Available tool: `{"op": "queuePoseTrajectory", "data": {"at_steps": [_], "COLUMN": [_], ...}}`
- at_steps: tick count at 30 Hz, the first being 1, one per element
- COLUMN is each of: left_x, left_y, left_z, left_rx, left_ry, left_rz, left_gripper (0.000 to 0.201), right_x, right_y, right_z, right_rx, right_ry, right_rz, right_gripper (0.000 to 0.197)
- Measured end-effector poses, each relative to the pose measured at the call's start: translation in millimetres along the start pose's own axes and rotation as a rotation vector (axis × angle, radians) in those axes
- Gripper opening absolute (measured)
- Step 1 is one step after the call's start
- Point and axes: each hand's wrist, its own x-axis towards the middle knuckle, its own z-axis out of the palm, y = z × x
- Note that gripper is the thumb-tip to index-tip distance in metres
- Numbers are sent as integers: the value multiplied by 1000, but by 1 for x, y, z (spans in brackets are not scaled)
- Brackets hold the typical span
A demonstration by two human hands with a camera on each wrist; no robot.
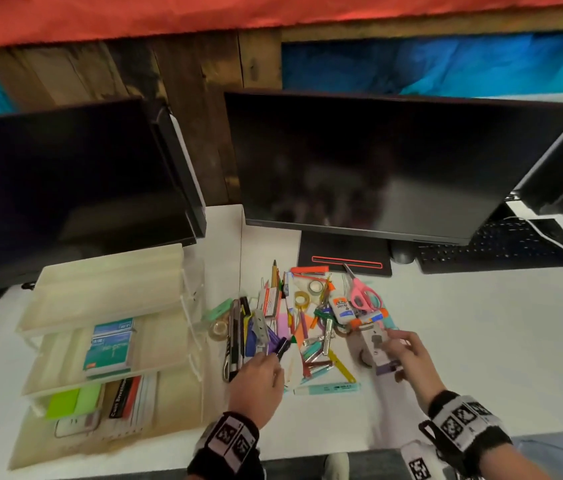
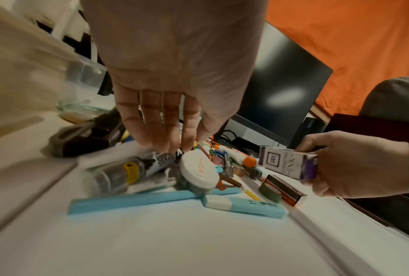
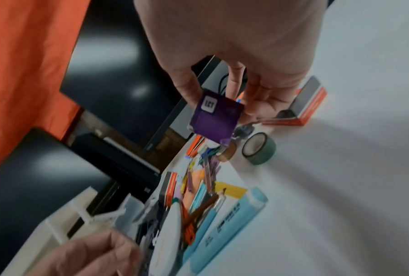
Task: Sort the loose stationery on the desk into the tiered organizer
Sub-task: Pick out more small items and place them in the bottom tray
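Both wrists hover over the stationery pile (image 1: 302, 320). Her right hand (image 1: 406, 355) pinches a purple-and-white box (image 2: 287, 162) just right of the pile; her left hand (image 1: 259, 379), fingers straight and loose, reaches into the pile. Left of the pile stands the tiered organizer (image 1: 31, 375).

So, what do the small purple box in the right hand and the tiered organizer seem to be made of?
The small purple box looks like thin printed cardboard with a slight sheen: sharp folded edges, a printed label. The right hand pinches it. The tiered organizer looks like translucent, cream-tinted hard plastic: its contents show dimly through the trays.
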Motion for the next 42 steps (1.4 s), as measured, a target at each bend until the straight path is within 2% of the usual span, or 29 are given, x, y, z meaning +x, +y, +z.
{"op": "queuePoseTrajectory", "data": {"at_steps": [2, 5, 8, 10, 12, 14, 16, 19, 23, 26, 29, 33, 38, 42], "left_x": [4, 10, 23, 42, 66, 93, 121, 154, 174, 178, 180, 177, 178, 177], "left_y": [11, 36, 62, 78, 95, 113, 124, 136, 141, 143, 143, 142, 145, 141], "left_z": [4, 12, 23, 28, 25, 15, 13, 17, 30, 35, 33, 39, 41, 43], "left_rx": [20, 11, 17, 57, 125, 179, 213, 296, 333, 341, 333, 378, 484, 490], "left_ry": [18, -24, -58, -23, 72, 84, 72, -14, -184, -237, -268, -289, -276, -280], "left_rz": [56, 199, 259, 280, 285, 244, 136, -11, -117, -92, -81, -16, 48, 87], "left_gripper": [19, 20, 24, 25, 18, 23, 32, 42, 57, 60, 52, 51, 50, 48], "right_x": [4, 5, 6, 7, 8, 10, 11, 11, 13, 15, 18, 23, 38, 46], "right_y": [1, 1, 3, 4, 4, 5, 3, -3, -10, -13, -14, -10, -13, -12], "right_z": [-15, -37, -52, -57, -59, -58, -55, -47, -43, -45, -48, -45, -30, -25], "right_rx": [80, 140, 169, 166, 156, 154, 145, 153, 130, 120, 129, 205, 319, 402], "right_ry": [31, 86, 117, 126, 115, 96, 66, 21, -19, -47, -70, -131, -148, -139], "right_rz": [35, 39, 39, 36, 31, 27, 33, 27, -23, -39, -43, 21, 163, 232], "right_gripper": [11, 13, 14, 14, 13, 13, 14, 12, 35, 37, 36, 13, 32, 30]}}
